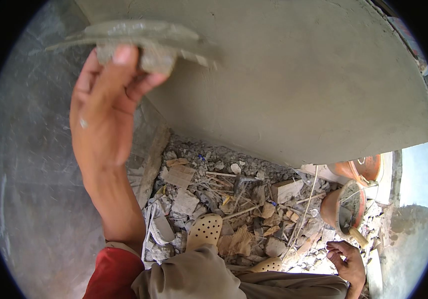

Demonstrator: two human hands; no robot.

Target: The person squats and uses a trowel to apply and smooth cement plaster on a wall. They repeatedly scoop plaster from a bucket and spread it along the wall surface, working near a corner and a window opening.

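My left hand (107, 99) is raised at the upper left, its fingers closed round the block grip of a plastering float (129, 32). Grey wet mortar smears the float's plate, which is tilted nearly edge-on beside the plastered wall (299, 74); whether it touches the wall I cannot tell. Low at the right, my right hand (347, 263) hangs with loosely bent fingers and nothing visible in them. Just above it, a wooden handle (357, 238) sticks out from a bucket (331, 207) holding grey mortar.
Rubble (269, 204) of broken masonry, wood scraps and sticks covers the floor round my cream perforated clogs (205, 231). An orange bucket (368, 167) stands behind the mortar bucket. A smooth dark grey surface (34, 164) fills the left side. A thin pale strip (305, 214) crosses the rubble.
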